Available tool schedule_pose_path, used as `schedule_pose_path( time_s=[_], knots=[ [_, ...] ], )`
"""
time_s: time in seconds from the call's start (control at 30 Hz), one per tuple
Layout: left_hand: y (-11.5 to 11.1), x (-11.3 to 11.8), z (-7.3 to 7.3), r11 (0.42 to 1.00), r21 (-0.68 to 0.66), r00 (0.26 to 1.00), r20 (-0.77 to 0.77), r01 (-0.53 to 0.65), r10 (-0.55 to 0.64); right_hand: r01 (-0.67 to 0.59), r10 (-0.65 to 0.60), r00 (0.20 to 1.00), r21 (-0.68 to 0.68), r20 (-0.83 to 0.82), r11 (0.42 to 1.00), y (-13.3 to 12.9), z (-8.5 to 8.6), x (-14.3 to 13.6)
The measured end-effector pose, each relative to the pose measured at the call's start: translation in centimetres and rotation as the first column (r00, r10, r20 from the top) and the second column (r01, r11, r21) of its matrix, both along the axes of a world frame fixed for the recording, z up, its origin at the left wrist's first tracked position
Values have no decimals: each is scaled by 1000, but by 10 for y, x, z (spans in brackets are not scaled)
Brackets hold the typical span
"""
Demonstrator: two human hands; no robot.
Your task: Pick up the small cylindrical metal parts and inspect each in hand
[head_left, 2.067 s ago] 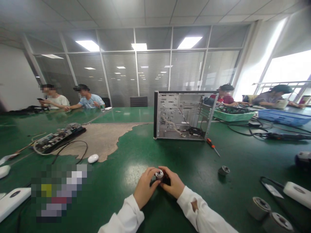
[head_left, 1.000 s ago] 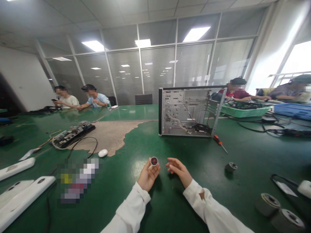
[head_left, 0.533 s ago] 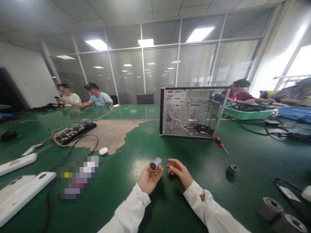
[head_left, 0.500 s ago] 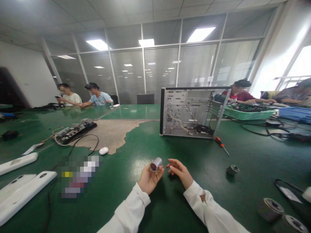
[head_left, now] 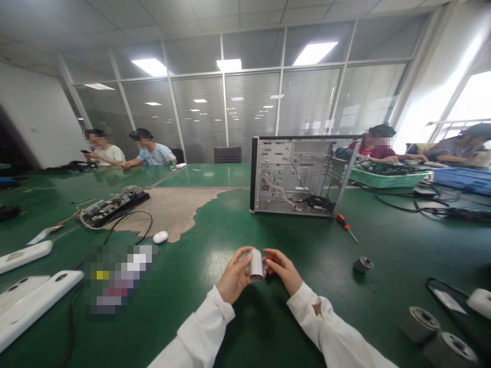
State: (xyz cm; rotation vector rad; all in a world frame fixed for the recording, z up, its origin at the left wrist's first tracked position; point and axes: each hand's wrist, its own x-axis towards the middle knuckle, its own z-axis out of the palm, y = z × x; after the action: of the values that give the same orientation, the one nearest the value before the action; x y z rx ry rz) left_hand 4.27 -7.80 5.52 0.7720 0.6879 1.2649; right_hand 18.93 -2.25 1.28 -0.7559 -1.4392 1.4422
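Note:
A small silvery metal cylinder (head_left: 256,265) is held nearly upright above the green table (head_left: 192,306). The fingers of my left hand (head_left: 233,276) wrap its left side. On the other side, my right hand (head_left: 283,270) has curved fingers close to the cylinder; whether the fingertips touch it is hard to tell. Beyond the hands stands an open computer case (head_left: 291,176) with cables inside. An orange-and-black screwdriver (head_left: 347,227) lies by the case's lower right corner.
A grey cylindrical part (head_left: 363,264) sits to the right, with two larger ones (head_left: 420,324) at the lower right. White devices (head_left: 38,312), a white mouse-like object (head_left: 160,237) and a circuit assembly (head_left: 115,205) lie left. People sit at the far sides, near baskets (head_left: 391,178).
My left hand has turned the cylinder from tilted, end facing me, to nearly upright. The gap between my right hand and the cylinder has narrowed. The view has shifted slightly.

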Motion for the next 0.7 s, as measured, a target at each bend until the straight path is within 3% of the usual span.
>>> schedule_pose_path(
  time_s=[0.1, 0.2, 0.27, 0.37, 0.47, 0.6, 0.7],
  knots=[
    [1, 2, -1, 990, 105, 977, -183, -92, 111, 11, -11, 1000, 2, 1, 1000, -2, 4, 1],
    [1, 2, -3, 954, 256, 896, -368, -160, 248, 30, -30, 1000, 8, 1, 1000, -6, 7, 2],
    [-1, 2, -3, 913, 381, 810, -483, -145, 331, 51, -51, 999, 22, 3, 998, -11, 9, 2],
    [-6, 3, 0, 828, 560, 634, -631, -27, 448, 93, -96, 995, 115, 21, 989, -22, 13, 2],
    [-10, 4, 4, 765, 637, 507, -690, 88, 516, 128, -160, 983, 288, 88, 949, -32, 16, 0],
    [-10, 5, 1, 760, 645, 473, -697, 85, 539, 160, -247, 956, 422, 160, 893, -36, 20, -1],
    [-8, 4, -7, 767, 641, 452, -691, 21, 564, 147, -247, 951, 426, 188, 893, -36, 18, -2]
  ],
)
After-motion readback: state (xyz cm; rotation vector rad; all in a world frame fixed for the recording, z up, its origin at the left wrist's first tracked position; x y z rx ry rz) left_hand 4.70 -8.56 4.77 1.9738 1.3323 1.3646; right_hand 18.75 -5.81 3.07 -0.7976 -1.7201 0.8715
